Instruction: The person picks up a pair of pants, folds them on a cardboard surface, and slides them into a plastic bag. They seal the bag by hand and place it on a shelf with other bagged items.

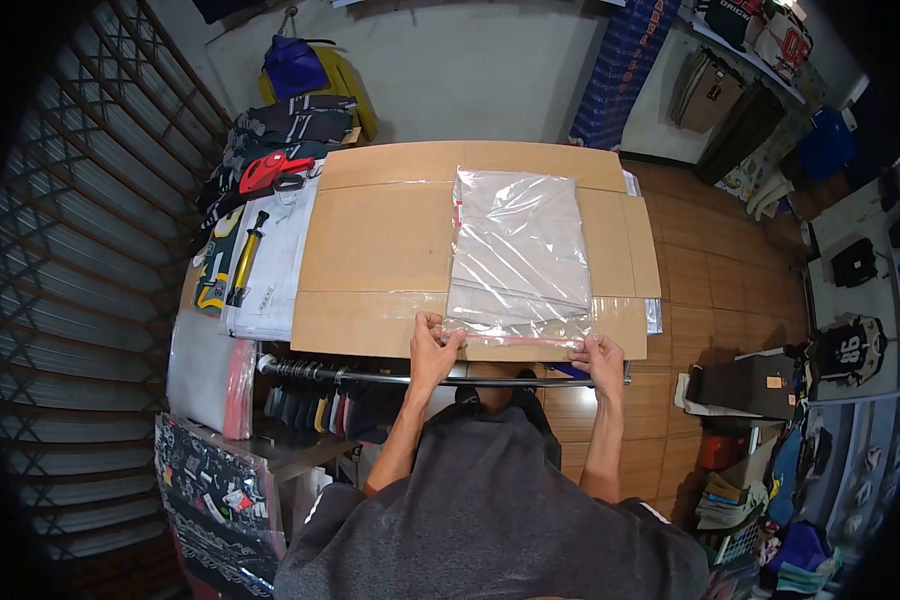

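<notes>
While the clear bag lies lengthwise away from the person, left hand and right hand apparently pinch its near edge's corners.

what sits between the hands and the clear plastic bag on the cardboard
Nothing visible does. The left hand and right hand both already pinch the near edge of the clear plastic bag, which lies flat on the cardboard sheet.

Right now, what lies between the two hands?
In the head view, the red-striped bottom edge of the clear plastic bag runs between left hand and right hand.
</notes>
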The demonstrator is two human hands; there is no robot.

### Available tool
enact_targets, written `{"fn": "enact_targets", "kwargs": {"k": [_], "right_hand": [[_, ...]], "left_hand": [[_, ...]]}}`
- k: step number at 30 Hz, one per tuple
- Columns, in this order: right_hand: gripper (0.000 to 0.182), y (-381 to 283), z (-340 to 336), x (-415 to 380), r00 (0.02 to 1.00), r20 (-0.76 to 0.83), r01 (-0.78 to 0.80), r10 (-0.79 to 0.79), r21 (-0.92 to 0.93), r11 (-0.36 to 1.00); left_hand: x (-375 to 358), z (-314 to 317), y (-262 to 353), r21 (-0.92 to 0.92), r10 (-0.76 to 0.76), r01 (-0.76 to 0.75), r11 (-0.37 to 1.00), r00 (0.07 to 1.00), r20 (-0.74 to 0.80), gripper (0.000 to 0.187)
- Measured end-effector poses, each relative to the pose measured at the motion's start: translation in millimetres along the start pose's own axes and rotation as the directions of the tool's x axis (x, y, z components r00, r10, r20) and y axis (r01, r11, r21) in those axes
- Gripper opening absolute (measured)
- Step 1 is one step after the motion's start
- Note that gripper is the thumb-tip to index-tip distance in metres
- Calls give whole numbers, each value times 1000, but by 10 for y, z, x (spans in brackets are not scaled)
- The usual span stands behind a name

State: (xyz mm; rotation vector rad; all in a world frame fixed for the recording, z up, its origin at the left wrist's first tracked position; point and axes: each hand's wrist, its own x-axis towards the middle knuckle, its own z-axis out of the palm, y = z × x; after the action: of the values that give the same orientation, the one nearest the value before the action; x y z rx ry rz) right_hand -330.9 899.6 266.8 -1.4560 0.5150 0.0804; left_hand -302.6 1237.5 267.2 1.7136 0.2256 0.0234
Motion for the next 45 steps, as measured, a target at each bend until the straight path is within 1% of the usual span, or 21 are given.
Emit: {"fn": "enact_targets", "kwargs": {"k": [2,5,8,11,14,17,20,23,26,29,32,34,38,41,42,45], "right_hand": [[26,18,-19,4,1000,9,-22,22,48,999],[24,-39,-16,-3,998,23,-65,64,84,994],[24,-69,-23,-11,996,19,-88,87,91,992],[24,-140,-12,-49,994,11,-110,109,84,990],[25,-188,4,-95,993,15,-119,118,71,990],[26,-173,3,-92,993,11,-122,122,74,990],[26,-174,16,-97,991,9,-133,132,94,987],[25,-176,37,-109,989,3,-146,146,107,983],[23,-176,68,-123,988,-3,-151,153,134,979],[21,-113,67,-108,993,-12,-113,116,145,983],[21,-85,77,-106,997,-23,-64,68,125,990],[21,-88,97,-115,997,-37,-57,62,121,991],[23,-129,128,-148,994,-58,-84,95,172,981],[26,-189,150,-201,991,-70,-92,111,238,967],[27,-203,149,-210,990,-79,-89,113,262,961],[29,-169,137,-193,989,-118,-65,93,220,973]], "left_hand": [[-3,4,-65,-26,5,-5,1000,1000,-4,44],[-33,-14,46,5,-6,6,1000,1000,-6,55],[-40,-29,76,96,-20,17,995,999,28,65],[-31,-27,53,85,12,-19,996,997,77,65],[-32,-13,-3,218,64,-69,973,997,33,57],[-35,-40,114,311,-23,3,950,998,62,58],[-66,-65,231,397,25,-56,916,996,83,55],[-81,-83,241,353,58,-80,932,996,71,41],[-86,-68,180,260,-23,13,966,999,34,35],[-115,-21,168,128,-36,39,991,999,-25,38],[-77,12,-55,-47,-61,60,997,998,-20,46],[-96,18,-47,-89,-54,51,995,998,-22,44],[-81,-10,-75,-146,-85,87,985,996,22,40],[-62,-34,31,-126,-113,117,985,993,42,41],[-62,-29,25,-129,-102,106,986,994,38,41],[-70,-8,34,-127,-76,79,989,997,28,40]]}}
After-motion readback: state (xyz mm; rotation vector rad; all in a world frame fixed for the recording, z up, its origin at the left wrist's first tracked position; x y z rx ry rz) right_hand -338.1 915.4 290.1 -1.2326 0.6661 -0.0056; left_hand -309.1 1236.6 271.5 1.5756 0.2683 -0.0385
